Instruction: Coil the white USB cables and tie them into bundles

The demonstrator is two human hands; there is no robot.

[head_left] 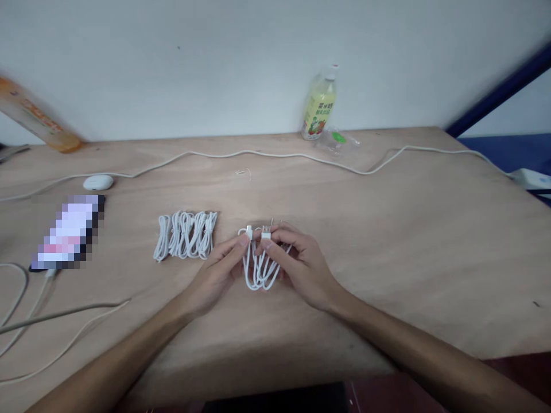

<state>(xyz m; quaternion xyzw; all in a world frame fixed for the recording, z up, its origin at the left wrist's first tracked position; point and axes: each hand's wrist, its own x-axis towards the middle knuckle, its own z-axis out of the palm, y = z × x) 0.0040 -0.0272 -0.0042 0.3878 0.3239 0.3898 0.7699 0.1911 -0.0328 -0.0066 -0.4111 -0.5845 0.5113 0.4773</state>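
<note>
A white USB cable (257, 276) hangs in loose loops between my two hands, above the table near its front. My left hand (226, 259) pinches the cable's smaller plug between thumb and fingers. Beside it, my right hand (303, 261) grips the wider USB plug, its metal end pointing away from me. The two plugs are side by side, a little apart. Left of my hands lies a row of several bundled white cables (186, 235), each folded into a narrow coil. Parts of the held loops are hidden behind my fingers.
A phone (69, 232) with a charging cord and a white earbud case (98, 182) lie at left. A long white cord (267, 153) crosses the table's back. An orange bottle (38, 117), a yellow-green bottle (319, 109) and clear plastic packaging (338, 140) are by the wall.
</note>
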